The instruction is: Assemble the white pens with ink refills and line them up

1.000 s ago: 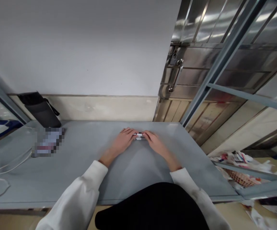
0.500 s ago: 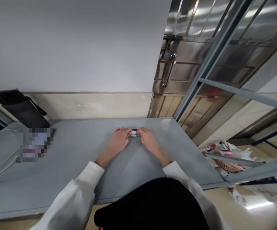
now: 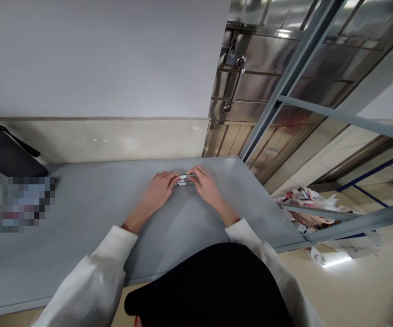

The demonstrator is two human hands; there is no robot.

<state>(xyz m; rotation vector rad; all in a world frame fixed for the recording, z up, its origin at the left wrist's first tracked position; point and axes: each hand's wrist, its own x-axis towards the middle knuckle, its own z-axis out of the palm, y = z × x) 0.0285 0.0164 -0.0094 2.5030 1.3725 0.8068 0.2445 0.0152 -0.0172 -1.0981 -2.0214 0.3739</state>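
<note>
Several slim pens with white and dark sections lie side by side near the back of the grey table. Their left ends are gripped in the closed fingers of my left hand. My right hand pinches the right side, with one dark pen end running between thumb and fingers. The fingers cover both ends of the pens, so their exact number and tips are hidden.
A black case with a strap leans at the back left, beside a blurred-out flat item. A metal frame post rises at the right back corner. Beyond the table's right side lie a basket and plastic bags.
The view has turned slightly, moving the table and case leftward in the picture. My right fingers have shifted on the pens, and more of their dark right part shows between my hands.
</note>
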